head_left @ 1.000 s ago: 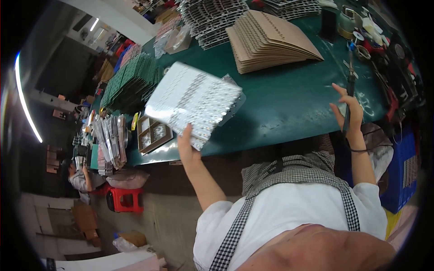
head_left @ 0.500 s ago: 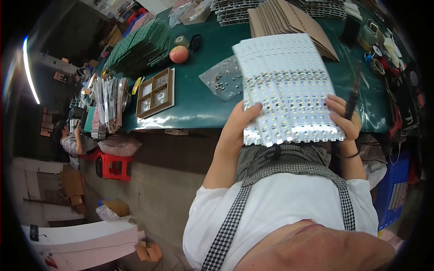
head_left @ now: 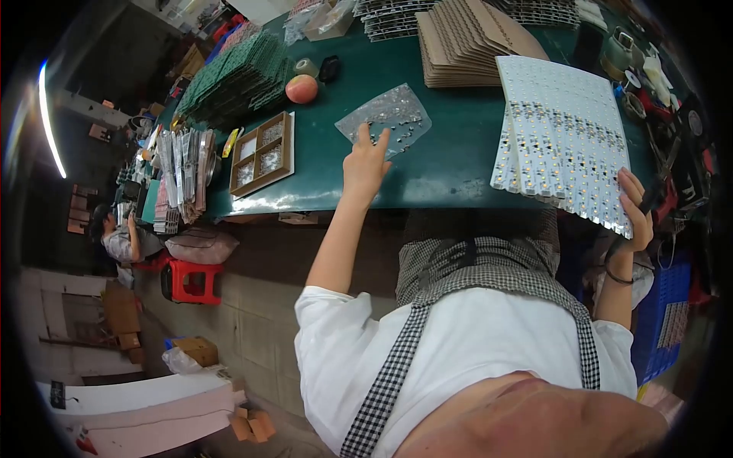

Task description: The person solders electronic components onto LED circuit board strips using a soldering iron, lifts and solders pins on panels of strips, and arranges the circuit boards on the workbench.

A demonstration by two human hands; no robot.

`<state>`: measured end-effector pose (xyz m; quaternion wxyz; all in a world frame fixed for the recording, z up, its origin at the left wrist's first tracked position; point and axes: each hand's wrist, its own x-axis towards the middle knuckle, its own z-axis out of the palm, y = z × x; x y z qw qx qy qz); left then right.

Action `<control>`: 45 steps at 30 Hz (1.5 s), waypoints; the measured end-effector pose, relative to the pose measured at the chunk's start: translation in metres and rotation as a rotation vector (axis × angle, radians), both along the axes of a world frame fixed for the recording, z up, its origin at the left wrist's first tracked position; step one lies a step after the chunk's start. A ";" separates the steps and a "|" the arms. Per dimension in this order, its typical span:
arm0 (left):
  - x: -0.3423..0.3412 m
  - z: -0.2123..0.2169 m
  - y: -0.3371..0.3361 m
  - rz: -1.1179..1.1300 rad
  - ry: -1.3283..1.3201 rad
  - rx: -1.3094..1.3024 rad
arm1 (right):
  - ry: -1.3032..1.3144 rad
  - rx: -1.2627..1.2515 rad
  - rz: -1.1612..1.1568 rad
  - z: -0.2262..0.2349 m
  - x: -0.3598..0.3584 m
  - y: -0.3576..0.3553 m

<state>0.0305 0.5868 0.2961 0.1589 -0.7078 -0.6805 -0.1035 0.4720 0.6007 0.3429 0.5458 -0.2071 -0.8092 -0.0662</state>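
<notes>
Two hands: both of the person's own were in the head view, coming up from the lower edge.
Left hand (head_left: 365, 164): lay at about 11 o'clock from the picture's middle, palm down on the green table (head_left: 450, 164), fingers spread loosely and closed on nothing, fingertips touching the near edge of the clear plastic bag (head_left: 385, 117).
Clear plastic bag: lay flat on the table, filled with small pale parts, just beyond the left hand at its 12 o'clock.
Right hand (head_left: 635, 210): sat at about 3 o'clock, at the table's near edge; its grip was curled around the near right corner of the white LED strip panel (head_left: 569, 137), fingers over the top face, thumb hidden beneath.
White LED strip panel: rested mostly flat on the table, its near right corner overhanging the edge where the right hand held it; more sheets showed beneath it at its left edge.
Cardboard stack (head_left: 466, 42): fanned brown sheets at 12 o'clock, just beyond the panel's far left corner.
Wooden tray (head_left: 263, 153): divided into compartments, at 9 o'clock from the left hand, well apart from it.
Peach-coloured ball (head_left: 301, 88): at 10 o'clock from the bag, near it.
Green boards (head_left: 237, 76): piled at the table's far left.
Another person (head_left: 118, 237): seated beside a red stool (head_left: 191, 278), at 9 o'clock near the rim.
</notes>
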 end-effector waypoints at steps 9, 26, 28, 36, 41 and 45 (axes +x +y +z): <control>-0.037 -0.027 0.010 -0.287 0.284 -0.124 | 0.074 -0.018 -0.089 -0.012 0.011 -0.006; -0.028 -0.068 0.067 -0.178 -0.327 -0.085 | 0.158 -0.001 -0.072 -0.026 0.008 0.002; -0.031 -0.068 0.075 0.055 -0.306 -0.067 | 0.159 -0.013 -0.076 -0.026 0.008 0.000; -0.019 -0.036 0.022 0.054 0.004 -0.187 | 0.093 -0.044 -0.130 -0.042 0.025 0.000; -0.048 -0.065 0.015 0.086 0.355 -0.063 | 0.166 -0.054 -0.077 -0.044 0.020 0.003; -0.064 -0.056 0.026 -0.108 0.404 0.077 | 0.175 -0.047 -0.110 -0.046 0.023 0.002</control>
